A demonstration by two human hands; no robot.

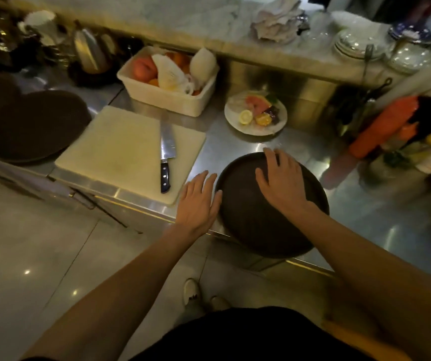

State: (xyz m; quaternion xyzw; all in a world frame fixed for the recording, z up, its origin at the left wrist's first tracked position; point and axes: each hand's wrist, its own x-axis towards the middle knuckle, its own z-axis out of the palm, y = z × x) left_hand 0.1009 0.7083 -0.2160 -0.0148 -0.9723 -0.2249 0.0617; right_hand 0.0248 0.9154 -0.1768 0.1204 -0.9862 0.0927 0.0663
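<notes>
Beneath the right hand (282, 183) lies the tray (258, 227), left hand (198, 203) beside.

Under the fingers (273, 158) of the right hand (284, 183), the round tray (261, 230) is plain dark brown, with no pattern. Left of the fingers of the left hand (198, 201), the cutting board (115, 152) is pale cream. The knife (166, 157) on it has a silver blade and a black handle with pale rivets. Beyond the fingertips, the plate (257, 132) is white and carries pink, yellow, orange and dark purple fruit pieces. The tub (167, 99) further off is cream, with red and orange fruit and white net wrapping. The bench (224, 147) is shiny silver-grey. Far right of the fingers stands an orange bottle (383, 126).
</notes>
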